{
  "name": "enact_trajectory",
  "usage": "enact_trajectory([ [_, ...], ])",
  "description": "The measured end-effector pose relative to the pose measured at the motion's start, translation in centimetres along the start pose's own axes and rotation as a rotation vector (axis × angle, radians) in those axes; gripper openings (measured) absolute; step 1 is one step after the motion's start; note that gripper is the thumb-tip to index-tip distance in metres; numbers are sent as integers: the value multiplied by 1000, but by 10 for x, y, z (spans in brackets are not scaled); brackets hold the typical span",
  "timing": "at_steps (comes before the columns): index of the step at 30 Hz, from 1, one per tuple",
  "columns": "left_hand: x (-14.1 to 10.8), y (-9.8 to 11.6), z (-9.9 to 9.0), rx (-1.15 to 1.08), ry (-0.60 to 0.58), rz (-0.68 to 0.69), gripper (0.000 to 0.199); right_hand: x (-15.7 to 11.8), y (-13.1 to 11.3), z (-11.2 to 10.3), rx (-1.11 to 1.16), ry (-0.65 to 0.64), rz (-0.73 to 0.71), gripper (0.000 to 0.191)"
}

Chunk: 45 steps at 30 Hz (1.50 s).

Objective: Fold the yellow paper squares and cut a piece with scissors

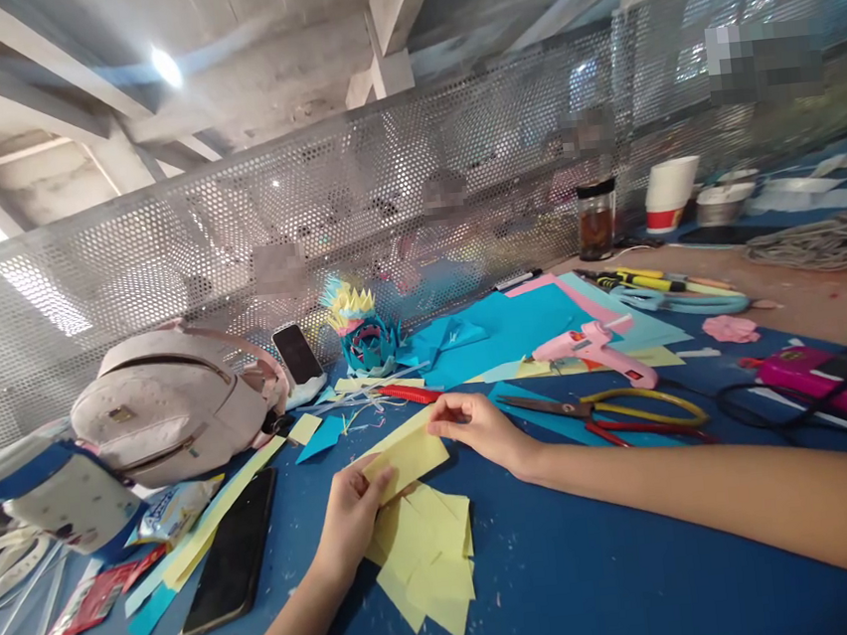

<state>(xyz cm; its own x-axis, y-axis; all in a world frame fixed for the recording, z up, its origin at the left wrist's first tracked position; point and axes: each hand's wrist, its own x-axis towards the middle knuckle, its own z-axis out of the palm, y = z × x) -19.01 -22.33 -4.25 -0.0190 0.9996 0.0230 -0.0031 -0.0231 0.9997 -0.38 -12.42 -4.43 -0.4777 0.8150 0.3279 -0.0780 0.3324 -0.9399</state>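
Note:
A yellow paper strip (pixel 406 451) is held between both hands above the blue table. My left hand (pixel 353 514) pinches its left end between thumb and fingers. At the strip's right end, the fingers of my right hand (pixel 483 431) are closed on the paper. Just below the strip lies a loose pile of yellow paper pieces (pixel 432 556). To the right of my right hand are scissors (pixel 604 407) with yellow and red handles, resting partly on blue paper. A red cutter (pixel 410 394) lies behind the strip.
A pink glue gun (pixel 595 349) rests on colored sheets (pixel 499 325). Behind stands a layered paper craft (pixel 366 338). On the left are a backpack (pixel 169 402), a black phone (pixel 233 555) and a snack packet (pixel 177 511). A magenta tool (pixel 834 383) with a black cable lies right.

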Motion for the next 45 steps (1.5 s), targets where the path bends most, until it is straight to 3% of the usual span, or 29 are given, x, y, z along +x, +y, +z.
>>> enact_trajectory([
  [9, -2, 2, 2, -10, 7, 10, 41, -3, -7, 1, 31, 12, 7, 29],
  [17, -2, 0, -2, -176, 76, -27, 42, -4, -8, 4, 44, -98, 82, 29],
  [21, -1, 0, -1, -181, 85, -41, 41, -3, -6, 5, 55, -51, 61, 30],
  [35, -2, 1, -1, -182, 102, -10, 37, -3, -7, 4, -34, -80, 17, 15],
  [45, -2, 1, 0, -101, 75, -12, 45, -4, -6, 4, 2, -88, 30, 24],
])
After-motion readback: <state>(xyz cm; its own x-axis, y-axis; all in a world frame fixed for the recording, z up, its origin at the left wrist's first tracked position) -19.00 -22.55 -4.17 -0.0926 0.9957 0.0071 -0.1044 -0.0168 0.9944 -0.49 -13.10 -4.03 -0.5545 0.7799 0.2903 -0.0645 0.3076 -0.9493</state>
